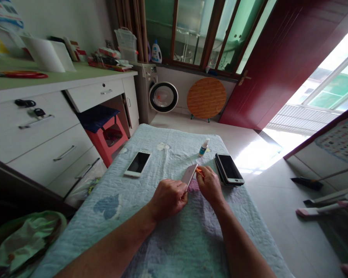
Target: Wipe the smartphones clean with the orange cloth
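Note:
My left hand [171, 197] is closed around the lower end of a pinkish smartphone [189, 174], which is tilted up on its edge above the cloth. At the phone's upper right edge, my right hand [209, 183] pinches a small orange piece [199, 171]; most of it is hidden by the fingers, so its kind is unclear. A white smartphone [138, 163] with a dark screen lies flat to the left. Beside my right hand is a stack of phones [231, 169], the top one with a black screen. A small spray bottle [203, 147] stands upright beyond my hands.
A pale blue quilted cloth [162, 239] covers the table. On the left are a white drawer cabinet [43, 127] and a red stool [110, 135]. A washing machine [146, 90] with its door open and a round wooden board [206, 97] are at the back.

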`<action>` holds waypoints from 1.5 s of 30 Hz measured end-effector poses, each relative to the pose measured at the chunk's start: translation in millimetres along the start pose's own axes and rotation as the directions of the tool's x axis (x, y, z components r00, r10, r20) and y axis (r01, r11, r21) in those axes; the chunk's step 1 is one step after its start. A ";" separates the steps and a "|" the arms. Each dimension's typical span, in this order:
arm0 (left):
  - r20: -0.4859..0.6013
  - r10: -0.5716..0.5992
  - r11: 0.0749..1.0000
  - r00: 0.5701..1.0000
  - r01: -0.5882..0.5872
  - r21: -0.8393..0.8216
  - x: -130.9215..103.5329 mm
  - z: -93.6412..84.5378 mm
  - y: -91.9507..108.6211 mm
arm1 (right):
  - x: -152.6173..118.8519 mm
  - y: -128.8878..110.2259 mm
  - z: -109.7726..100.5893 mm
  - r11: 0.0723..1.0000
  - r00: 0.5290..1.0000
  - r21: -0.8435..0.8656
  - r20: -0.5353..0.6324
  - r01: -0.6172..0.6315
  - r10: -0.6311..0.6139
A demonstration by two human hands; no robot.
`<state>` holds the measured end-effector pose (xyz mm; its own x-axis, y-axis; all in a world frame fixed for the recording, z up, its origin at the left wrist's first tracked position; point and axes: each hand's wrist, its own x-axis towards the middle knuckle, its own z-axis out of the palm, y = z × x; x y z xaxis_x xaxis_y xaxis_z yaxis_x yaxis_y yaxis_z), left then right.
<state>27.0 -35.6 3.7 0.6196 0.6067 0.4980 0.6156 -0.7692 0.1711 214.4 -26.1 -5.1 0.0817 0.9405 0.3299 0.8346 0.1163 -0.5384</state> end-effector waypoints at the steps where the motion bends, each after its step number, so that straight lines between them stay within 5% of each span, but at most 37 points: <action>1: 0.002 0.004 1.000 1.000 -0.004 0.000 -0.1 0.8 0.2 | 0.1 1.9 0.1 1.000 1.000 0.000 -0.007 -0.005 0.005; 18: 0.060 0.121 0.988 0.991 -0.126 0.084 -1.5 11.2 14.0 | 4.5 20.0 15.1 0.991 0.999 0.129 0.032 -0.036 0.032; 29: 0.181 0.159 0.980 0.970 -0.177 0.087 -0.6 21.8 36.5 | 5.8 10.2 15.6 0.999 0.989 -0.051 0.145 -0.005 0.012; 41: 0.279 0.150 0.987 0.948 -0.159 0.011 -0.5 19.2 30.7 | 2.3 3.5 13.5 0.995 0.978 -0.095 0.206 0.036 -0.016; 45: 0.288 0.128 0.991 0.949 -0.133 -0.004 -0.7 19.2 28.9 | 2.0 4.5 15.1 0.997 0.981 0.011 0.180 0.071 -0.072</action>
<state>53.7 -54.3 -8.0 0.8073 0.5348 0.2493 0.5260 -0.8438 0.1067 210.2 -18.9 -18.6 -0.0775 0.9718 0.2227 0.8322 0.1861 -0.5223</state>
